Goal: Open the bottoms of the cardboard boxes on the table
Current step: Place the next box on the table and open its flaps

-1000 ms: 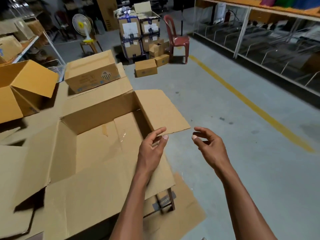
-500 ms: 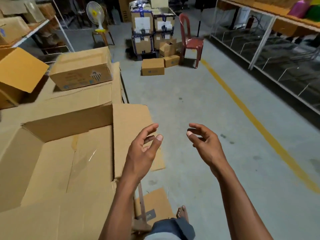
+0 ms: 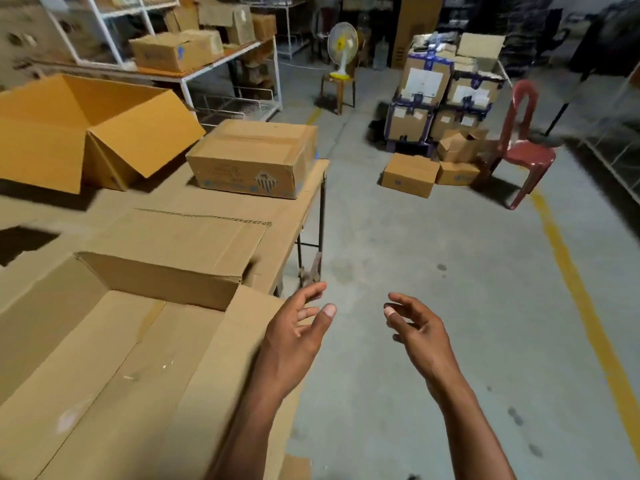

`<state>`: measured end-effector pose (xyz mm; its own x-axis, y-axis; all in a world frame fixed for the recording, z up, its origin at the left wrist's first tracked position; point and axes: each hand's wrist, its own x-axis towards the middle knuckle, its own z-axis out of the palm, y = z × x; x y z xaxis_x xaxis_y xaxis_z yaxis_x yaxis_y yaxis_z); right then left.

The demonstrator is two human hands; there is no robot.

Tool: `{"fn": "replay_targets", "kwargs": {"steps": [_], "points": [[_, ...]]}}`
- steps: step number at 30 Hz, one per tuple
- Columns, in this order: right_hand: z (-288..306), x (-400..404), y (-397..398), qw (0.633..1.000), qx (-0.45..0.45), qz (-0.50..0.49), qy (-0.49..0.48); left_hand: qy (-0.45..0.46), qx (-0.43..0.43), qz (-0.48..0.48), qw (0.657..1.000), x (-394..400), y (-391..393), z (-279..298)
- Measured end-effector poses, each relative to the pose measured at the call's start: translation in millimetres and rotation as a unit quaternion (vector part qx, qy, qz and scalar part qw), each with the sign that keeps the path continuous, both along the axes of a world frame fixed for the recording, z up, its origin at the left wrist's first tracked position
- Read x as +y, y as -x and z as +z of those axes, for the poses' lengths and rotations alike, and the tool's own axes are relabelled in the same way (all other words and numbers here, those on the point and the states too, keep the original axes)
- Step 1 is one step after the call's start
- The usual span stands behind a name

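Observation:
A large brown cardboard box (image 3: 138, 341) lies open on the table (image 3: 277, 216) at the lower left, its flaps spread outward. My left hand (image 3: 298, 330) hovers over the box's right flap near the table's edge, fingers loosely spread, holding nothing. My right hand (image 3: 419, 330) hangs over the floor to the right, fingers relaxed and empty. Farther back on the table sits a closed printed box (image 3: 252, 157). An opened orange-brown box (image 3: 86, 129) stands at the far left.
White metal shelving (image 3: 194, 60) with cartons stands behind the table. On the grey floor are stacked taped boxes (image 3: 440, 98), small cartons (image 3: 408, 174), a red plastic chair (image 3: 523, 147) and a fan on a stool (image 3: 341, 60). A yellow line (image 3: 581, 306) runs along the floor.
The view has swung up and to the left, bringing the shelving and far boxes into sight. Both hands stay apart and empty, holding about the same pose.

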<state>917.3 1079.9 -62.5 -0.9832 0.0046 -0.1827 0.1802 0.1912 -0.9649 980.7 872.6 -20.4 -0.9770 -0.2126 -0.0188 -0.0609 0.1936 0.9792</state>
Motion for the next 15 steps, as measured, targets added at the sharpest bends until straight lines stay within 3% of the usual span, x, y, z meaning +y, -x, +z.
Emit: {"fn": "replay_targets", "kwargs": {"steps": [10, 15], "points": [[-12.8, 64.9, 243.2, 0.990, -0.014, 0.142, -0.003, 0.011, -0.013, 0.124, 0.992, 92.5, 200.0, -25.0], [5.9, 98.5, 371.7, 0.988, -0.002, 0.156, 0.016, 0.003, 0.000, 0.157, 0.988, 133.4, 319.0, -17.6]]}}
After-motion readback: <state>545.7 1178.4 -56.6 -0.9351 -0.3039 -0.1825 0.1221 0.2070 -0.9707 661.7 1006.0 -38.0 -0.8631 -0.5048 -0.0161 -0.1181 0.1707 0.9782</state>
